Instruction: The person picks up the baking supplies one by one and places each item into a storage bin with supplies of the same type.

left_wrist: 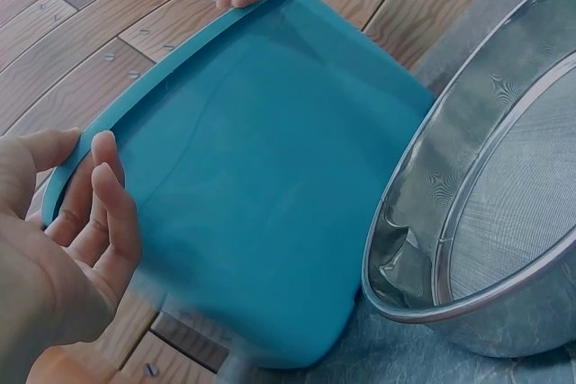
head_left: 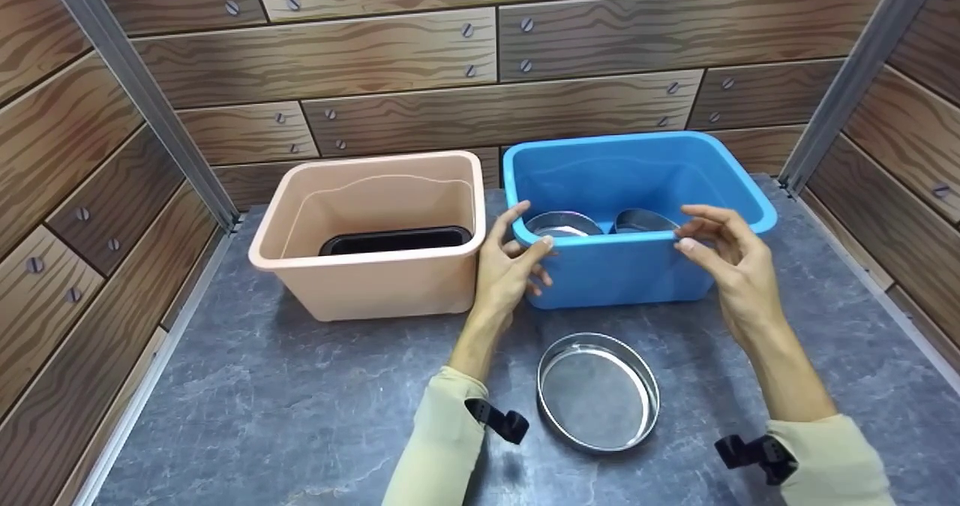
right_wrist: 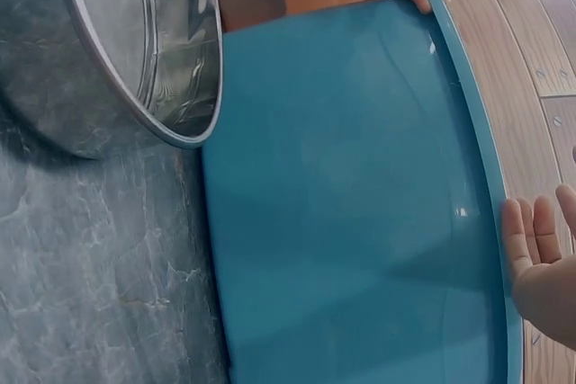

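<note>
My left hand (head_left: 504, 269) grips the front left corner of a blue plastic bin (head_left: 615, 273). In the left wrist view its thumb lies on the rim (left_wrist: 171, 80) and its fingers tuck beneath. My right hand (head_left: 735, 266) is at the front rim toward the right. Its fingers are loosely extended, and in the right wrist view the fingertips (right_wrist: 515, 231) meet the rim's edge. Inside the bin sit two round metal pieces, a sieve (head_left: 564, 224) on the left and a darker one (head_left: 643, 221) beside it. A round metal sieve (head_left: 598, 393) rests on the table between my forearms.
A peach plastic bin (head_left: 397, 288) stands close to the blue bin's left side, with a black tray-like item (head_left: 396, 241) inside. Wood-patterned panels (head_left: 405, 48) enclose the grey marbled table (head_left: 300, 408) at the back and both sides.
</note>
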`<state>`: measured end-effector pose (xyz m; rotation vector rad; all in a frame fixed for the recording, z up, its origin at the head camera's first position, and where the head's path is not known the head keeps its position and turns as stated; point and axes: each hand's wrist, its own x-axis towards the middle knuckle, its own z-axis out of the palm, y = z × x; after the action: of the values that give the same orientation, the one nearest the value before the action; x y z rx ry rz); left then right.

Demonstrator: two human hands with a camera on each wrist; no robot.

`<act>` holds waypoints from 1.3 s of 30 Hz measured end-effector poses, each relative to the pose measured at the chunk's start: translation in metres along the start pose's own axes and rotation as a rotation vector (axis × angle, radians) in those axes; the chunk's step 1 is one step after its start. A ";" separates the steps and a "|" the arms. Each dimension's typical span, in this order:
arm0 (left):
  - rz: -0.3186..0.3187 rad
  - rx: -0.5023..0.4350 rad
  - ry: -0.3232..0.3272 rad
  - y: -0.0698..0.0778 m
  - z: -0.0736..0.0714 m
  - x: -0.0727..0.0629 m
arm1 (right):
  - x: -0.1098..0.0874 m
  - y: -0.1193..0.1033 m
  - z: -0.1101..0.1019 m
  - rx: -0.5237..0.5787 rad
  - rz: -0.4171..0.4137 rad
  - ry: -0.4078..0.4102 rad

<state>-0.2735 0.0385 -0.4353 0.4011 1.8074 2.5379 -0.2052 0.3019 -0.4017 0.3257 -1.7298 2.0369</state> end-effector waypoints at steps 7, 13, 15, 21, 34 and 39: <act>-0.006 0.000 0.006 0.001 0.000 0.000 | -0.007 0.001 -0.005 0.030 0.002 -0.008; -0.008 -0.003 0.008 0.002 0.001 -0.001 | -0.012 0.006 -0.008 0.046 0.013 -0.026; -0.010 -0.004 0.010 0.002 0.001 -0.001 | -0.014 0.008 -0.009 0.049 0.020 -0.035; -0.002 0.002 0.006 0.000 0.000 0.000 | -0.019 0.011 -0.014 0.011 0.063 -0.074; 0.001 -0.003 -0.001 -0.001 0.000 0.000 | -0.031 0.028 -0.028 -0.178 0.209 -0.233; 0.004 -0.008 -0.004 -0.001 -0.001 0.000 | -0.037 0.035 -0.031 -0.302 0.274 -0.320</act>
<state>-0.2741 0.0383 -0.4360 0.4096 1.7964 2.5437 -0.1865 0.3216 -0.4543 0.3459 -2.3583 1.9406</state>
